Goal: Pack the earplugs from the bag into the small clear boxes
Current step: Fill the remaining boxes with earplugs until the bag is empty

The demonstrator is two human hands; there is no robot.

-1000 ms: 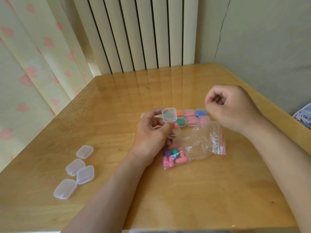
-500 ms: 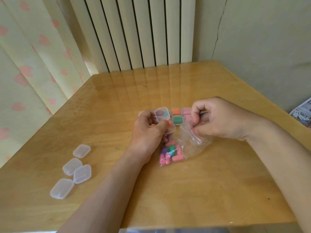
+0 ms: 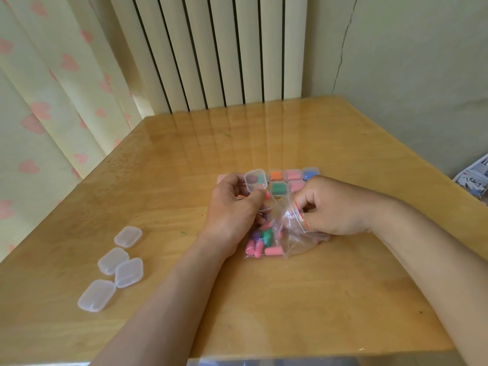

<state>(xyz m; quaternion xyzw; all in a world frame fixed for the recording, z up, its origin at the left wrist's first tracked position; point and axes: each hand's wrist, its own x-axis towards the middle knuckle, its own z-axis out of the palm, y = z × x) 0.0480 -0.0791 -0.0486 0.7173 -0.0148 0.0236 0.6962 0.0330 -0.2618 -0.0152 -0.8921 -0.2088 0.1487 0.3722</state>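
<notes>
Earplugs (image 3: 260, 240) in pink, green and purple lie heaped in the near end of the clear bag (image 3: 297, 228), which rests on the table (image 3: 264, 307) between my wrists. My left hand (image 3: 231, 211) sits knuckles-up over the bag's left edge, thumb and fingers curled round a small open box (image 3: 255, 180). Its lid stands up towards the far side. Its base is mostly covered by my fingers, with something pink showing in it. My right hand (image 3: 336, 207) lies on the bag's far right part, fingers curled and pinching the mouth at its red seal line. I cannot tell whether any fingertip is inside.

At my near left, well apart from the bag, four closed empty boxes (image 3: 113, 268) lie in a loose cluster. Just beyond my hands stand the filled boxes (image 3: 286, 180), in two rows showing orange, pink, blue and green. My right hand hides the right end of the nearer row. Papers (image 3: 475, 178) lie past the table's right edge. Behind the table stands a ribbed radiator (image 3: 211, 48), with a heart-patterned curtain (image 3: 39, 101) to its left.
</notes>
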